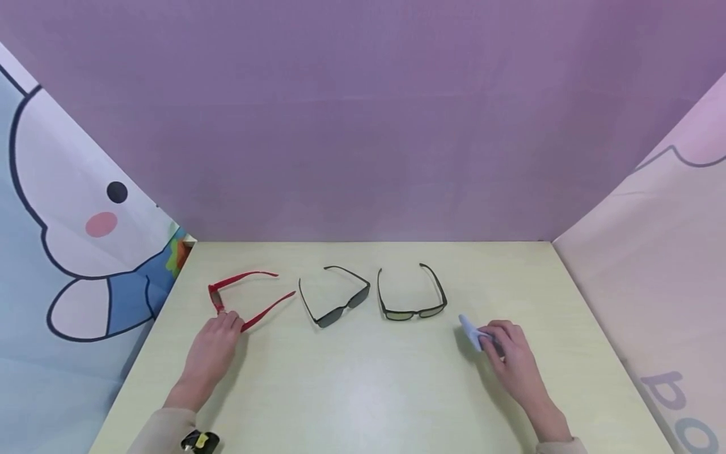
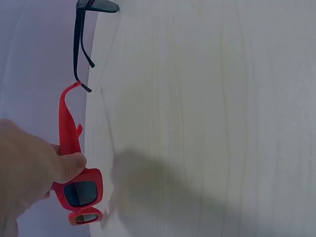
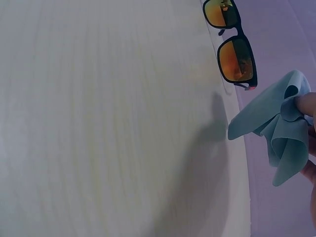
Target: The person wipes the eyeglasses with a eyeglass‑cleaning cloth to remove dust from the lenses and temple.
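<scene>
Red-framed sunglasses (image 1: 231,280) with unfolded arms are at the left of the table. My left hand (image 1: 214,347) pinches them near one hinge; in the left wrist view the thumb presses on the red frame (image 2: 69,131) beside a dark lens. A light blue cloth (image 1: 471,333) is bunched in my right hand (image 1: 513,362), gripped between thumb and fingers. The right wrist view shows the cloth (image 3: 281,128) hanging in folds above the table. Black sunglasses (image 1: 340,309) lie in the middle, and a second black pair (image 1: 416,314) lies between them and the right hand.
The pale wooden table (image 1: 351,391) meets a purple backdrop (image 1: 363,126) at its far edge. Printed cloth walls stand on both sides, the left one with a cartoon figure (image 1: 85,189). A dark band with a yellow part (image 1: 200,441) is at the left wrist.
</scene>
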Available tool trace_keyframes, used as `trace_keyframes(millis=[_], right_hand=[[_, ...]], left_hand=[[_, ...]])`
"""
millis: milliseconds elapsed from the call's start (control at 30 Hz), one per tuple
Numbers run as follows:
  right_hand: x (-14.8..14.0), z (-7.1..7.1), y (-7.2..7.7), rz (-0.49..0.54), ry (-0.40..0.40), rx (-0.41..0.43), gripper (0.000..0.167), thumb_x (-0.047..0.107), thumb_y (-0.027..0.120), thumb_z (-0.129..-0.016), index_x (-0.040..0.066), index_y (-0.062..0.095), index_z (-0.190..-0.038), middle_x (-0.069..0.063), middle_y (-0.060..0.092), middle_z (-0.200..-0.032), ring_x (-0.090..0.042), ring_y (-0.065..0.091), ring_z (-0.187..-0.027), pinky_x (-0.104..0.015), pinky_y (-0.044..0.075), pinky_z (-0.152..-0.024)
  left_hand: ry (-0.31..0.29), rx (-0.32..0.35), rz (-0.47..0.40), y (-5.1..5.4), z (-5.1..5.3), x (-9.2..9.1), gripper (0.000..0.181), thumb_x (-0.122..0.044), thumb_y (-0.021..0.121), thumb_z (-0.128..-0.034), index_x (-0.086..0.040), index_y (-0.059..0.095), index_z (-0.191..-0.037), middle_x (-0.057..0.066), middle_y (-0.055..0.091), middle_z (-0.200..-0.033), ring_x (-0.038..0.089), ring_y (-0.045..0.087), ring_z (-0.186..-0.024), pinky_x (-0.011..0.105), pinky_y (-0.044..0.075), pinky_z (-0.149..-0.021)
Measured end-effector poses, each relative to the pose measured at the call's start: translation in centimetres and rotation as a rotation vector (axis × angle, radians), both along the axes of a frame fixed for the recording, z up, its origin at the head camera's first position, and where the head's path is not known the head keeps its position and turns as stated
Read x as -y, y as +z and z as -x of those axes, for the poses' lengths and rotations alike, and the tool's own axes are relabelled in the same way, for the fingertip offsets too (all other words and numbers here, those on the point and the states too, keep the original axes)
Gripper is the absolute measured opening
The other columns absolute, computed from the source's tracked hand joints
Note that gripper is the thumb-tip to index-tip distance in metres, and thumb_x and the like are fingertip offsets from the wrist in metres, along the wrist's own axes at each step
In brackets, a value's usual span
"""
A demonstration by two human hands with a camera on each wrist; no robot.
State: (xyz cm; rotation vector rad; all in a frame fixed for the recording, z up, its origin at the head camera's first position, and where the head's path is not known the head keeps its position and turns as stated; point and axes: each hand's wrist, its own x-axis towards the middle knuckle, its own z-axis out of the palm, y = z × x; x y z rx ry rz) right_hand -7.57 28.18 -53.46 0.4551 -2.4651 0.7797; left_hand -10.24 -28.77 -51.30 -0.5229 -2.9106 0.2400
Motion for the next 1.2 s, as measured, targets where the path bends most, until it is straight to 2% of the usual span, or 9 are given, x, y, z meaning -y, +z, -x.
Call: trace_keyframes(millis=[133, 233, 500, 733, 1000, 1100, 1200], right_hand=[[0.0, 0.1, -0.1, -0.004, -0.006, -0.008, 0.026, -0.01, 0.08, -0.078, -0.001, 0.071, -0.102, -0.012, 0.064, -0.105, -0.015, 0.049, -0.095, -0.007, 0.044, -0.073], [0.1, 0.0, 0.0, -0.008, -0.009, -0.013, 0.026, -0.009, 0.08, -0.078, -0.001, 0.071, -0.102, -0.012, 0.065, -0.105, -0.016, 0.05, -0.095, -0.008, 0.043, -0.077], [0.5, 0.0, 0.1, -0.005, 0.0, -0.033, 0.026, -0.01, 0.08, -0.077, 0.0, 0.071, -0.101, -0.011, 0.065, -0.105, -0.019, 0.052, -0.095, -0.014, 0.046, -0.078], [0.9, -0.1, 0.2, -0.001, 0.0, -0.015, 0.026, -0.009, 0.08, -0.079, 0.002, 0.071, -0.102, -0.01, 0.064, -0.107, -0.019, 0.052, -0.097, -0.013, 0.044, -0.078], [1.5, 0.1, 0.4, 0.017, 0.031, -0.025, 0.025, -0.008, 0.079, -0.079, 0.001, 0.071, -0.101, -0.012, 0.065, -0.107, -0.019, 0.052, -0.097, -0.012, 0.042, -0.079], [1.7, 0.1, 0.4, 0.024, 0.043, -0.028, 0.026, -0.009, 0.079, -0.079, 0.0, 0.071, -0.101, -0.011, 0.065, -0.107, -0.019, 0.052, -0.098, -0.011, 0.042, -0.08], [2.0, 0.2, 0.6, 0.025, 0.052, -0.031, 0.026, -0.009, 0.079, -0.079, 0.0, 0.071, -0.102, -0.01, 0.065, -0.108, -0.019, 0.052, -0.098, -0.01, 0.042, -0.08]], left_hand=[[0.033, 0.004, -0.043, 0.6, -0.4, 0.1, 0.045, 0.001, 0.094, -0.0685, 0.006, 0.071, -0.107, 0.023, 0.067, -0.109, 0.038, 0.064, -0.104, 0.052, 0.057, -0.096], [0.06, -0.007, -0.113, 1.1, -0.7, 0.2, 0.04, 0.001, 0.093, -0.0705, 0.006, 0.071, -0.104, 0.022, 0.068, -0.106, 0.037, 0.065, -0.101, 0.052, 0.057, -0.094], [0.089, -0.066, -0.264, 2.3, -1.5, -0.4, 0.036, -0.002, 0.092, -0.0732, 0.007, 0.071, -0.101, 0.022, 0.069, -0.099, 0.037, 0.066, -0.091, 0.053, 0.059, -0.087], [0.09, -0.132, -0.369, 3.1, -1.8, -1.5, 0.038, -0.006, 0.093, -0.0731, 0.005, 0.069, -0.101, 0.019, 0.067, -0.098, 0.034, 0.063, -0.086, 0.051, 0.058, -0.081], [0.068, -0.163, -0.526, 4.8, -2.5, -4.0, 0.04, -0.006, 0.091, -0.0756, 0.004, 0.066, -0.104, 0.017, 0.067, -0.098, 0.03, 0.061, -0.086, 0.051, 0.059, -0.08], [0.044, -0.193, -0.62, 5.3, -2.8, -5.2, 0.039, -0.005, 0.09, -0.0757, 0.002, 0.065, -0.105, 0.014, 0.067, -0.099, 0.028, 0.062, -0.089, 0.047, 0.06, -0.077], [0.03, -0.2, -0.73, 5.8, -3.1, -6.6, 0.038, -0.004, 0.089, -0.0762, -0.001, 0.064, -0.105, 0.01, 0.066, -0.101, 0.023, 0.062, -0.092, 0.025, 0.057, -0.08]])
